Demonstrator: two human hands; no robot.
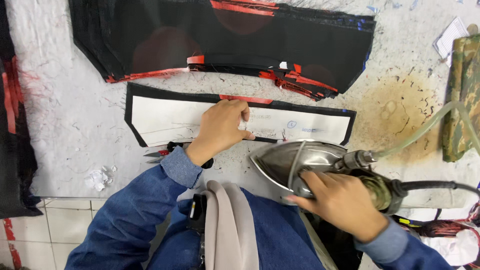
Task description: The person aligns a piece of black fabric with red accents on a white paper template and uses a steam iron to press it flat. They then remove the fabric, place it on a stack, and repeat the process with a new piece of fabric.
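My left hand (222,127) presses flat on a white paper pattern piece (170,120) that lies on a black fabric strip (240,102) on the ironing table. My right hand (340,202) grips the handle of a metal steam iron (295,157), whose pointed tip faces left and sits just at the strip's near edge, close to my left fingers. A clear hose (425,130) and a black cord (435,186) run off the iron to the right.
A stack of black fabric pieces with red edging (225,40) lies behind the strip. Small scissors (160,154) rest by my left wrist. A camouflage cloth (465,95) is at the right, a scorched stain (395,115) on the white table cover (65,115), and crumpled paper (97,179) near the front edge.
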